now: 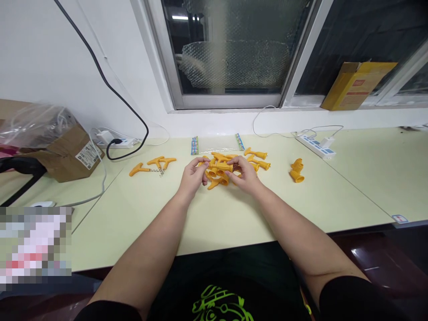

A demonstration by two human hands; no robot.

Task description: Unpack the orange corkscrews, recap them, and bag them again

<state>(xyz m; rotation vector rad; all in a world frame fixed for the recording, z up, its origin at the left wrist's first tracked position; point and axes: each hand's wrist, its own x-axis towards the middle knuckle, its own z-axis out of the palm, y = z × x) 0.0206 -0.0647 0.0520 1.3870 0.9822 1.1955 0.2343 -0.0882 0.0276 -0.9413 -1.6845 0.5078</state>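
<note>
Both hands meet over a pile of orange plastic parts (257,164) in the middle of the pale table (217,214). My left hand (194,175) and my right hand (245,174) pinch the two ends of one orange ribbed piece (220,168), held level just above the pile. More orange parts lie under and behind my fingers. A small group of orange parts with a metal chain (154,166) lies to the left. A stack of orange cone pieces (297,170) sits to the right.
A cardboard box with plastic wrap (63,147) stands at the left. Power strips (316,146) and cables run along the wall. Two narrow printed packets (195,145) lie behind the pile. A yellow box (357,84) leans on the window sill.
</note>
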